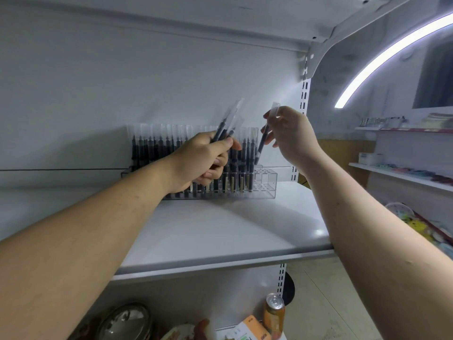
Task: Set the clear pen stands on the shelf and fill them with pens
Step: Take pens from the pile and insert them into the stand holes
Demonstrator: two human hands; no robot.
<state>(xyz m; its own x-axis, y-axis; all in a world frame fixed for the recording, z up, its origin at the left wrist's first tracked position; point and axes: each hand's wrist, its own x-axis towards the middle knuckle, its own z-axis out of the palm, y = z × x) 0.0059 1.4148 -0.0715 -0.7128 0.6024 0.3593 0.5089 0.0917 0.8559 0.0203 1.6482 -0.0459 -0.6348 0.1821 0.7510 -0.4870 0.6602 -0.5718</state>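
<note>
A clear pen stand (pixel 266 182) sits at the back of the white shelf (pixel 220 231), with several dark pens with clear caps (pixel 157 146) standing in it. Its right end has unfilled holes. My left hand (pixel 203 160) grips a small bunch of pens (pixel 229 121) that points up and to the right, in front of the stand. My right hand (pixel 289 133) pinches a single pen (pixel 262 143) by its cap end, its lower tip hanging just above the stand's right end.
The shelf's back wall and a slotted upright (pixel 304 99) stand right behind the stand. Below the shelf are a drink can (pixel 274 312), a carton (pixel 250 330) and a round lid (pixel 127 322). More shelves with goods (pixel 404 173) run along the right.
</note>
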